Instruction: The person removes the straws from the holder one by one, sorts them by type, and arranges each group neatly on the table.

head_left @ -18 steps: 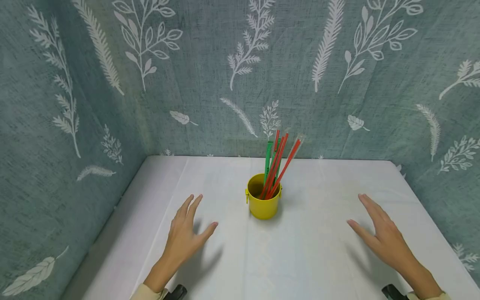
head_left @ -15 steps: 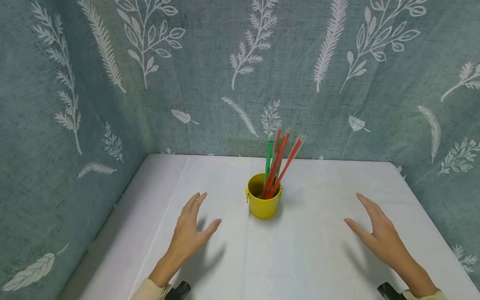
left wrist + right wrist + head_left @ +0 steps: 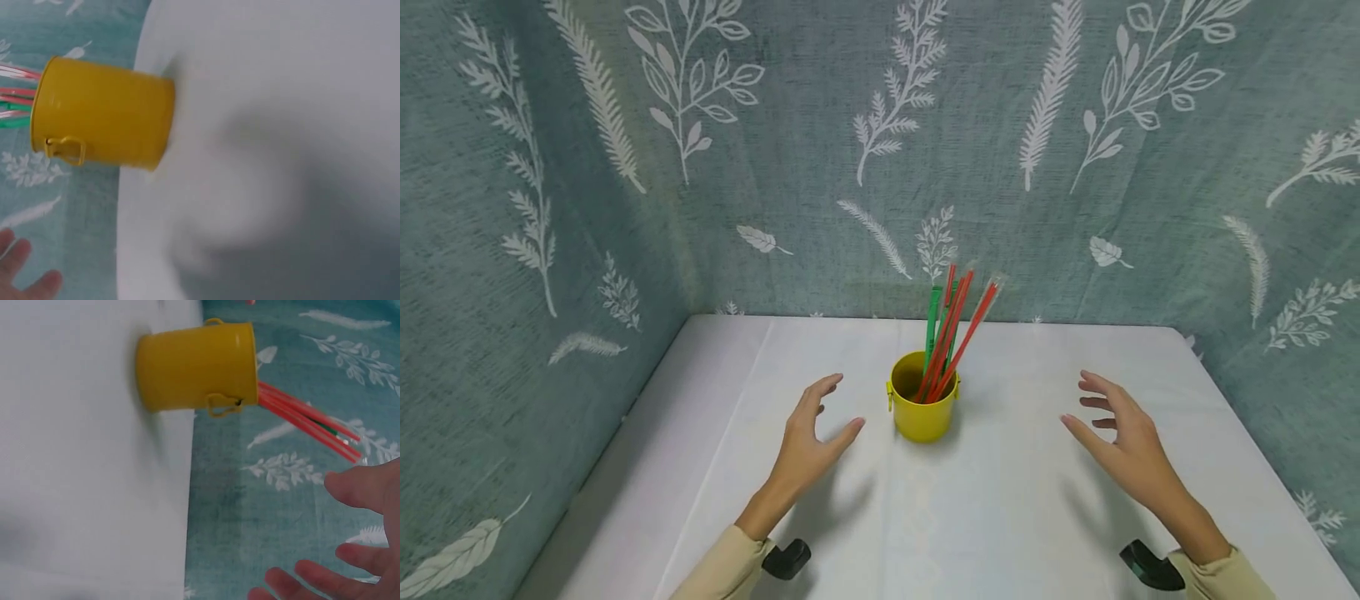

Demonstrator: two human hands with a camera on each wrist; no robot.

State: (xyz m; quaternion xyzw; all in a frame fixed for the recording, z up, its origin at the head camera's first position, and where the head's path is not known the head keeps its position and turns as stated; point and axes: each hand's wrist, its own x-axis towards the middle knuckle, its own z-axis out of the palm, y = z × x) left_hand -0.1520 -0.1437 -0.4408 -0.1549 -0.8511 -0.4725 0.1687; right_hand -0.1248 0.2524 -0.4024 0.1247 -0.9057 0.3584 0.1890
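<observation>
A small yellow bucket [image 3: 922,419] with side loops stands upright on the white table. Several red sticks [image 3: 976,327] and green sticks [image 3: 931,325], thin and straight, lean in it; clear wrapping shows at some red tips. To the bucket's left my left hand [image 3: 808,450] hovers over the table, thumb apart from loosely bent fingers, holding nothing. Farther off on the right side hovers my right hand [image 3: 1123,446], likewise relaxed with nothing in it. Neither hand touches the bucket. In the right wrist view the bucket [image 3: 194,367] appears sideways, beyond the thumb [image 3: 356,487].
A white cloth covers the table [image 3: 985,517]. Behind it and along the left hangs a green-grey curtain [image 3: 805,150] with white leaf prints. Black wrist cameras, one of them the left device [image 3: 787,559], sit at both wrists.
Both hands have moved inward and a little forward, toward the bucket, with fingers bending slightly more. The bucket and its sticks stay in place; the head view has shifted slightly.
</observation>
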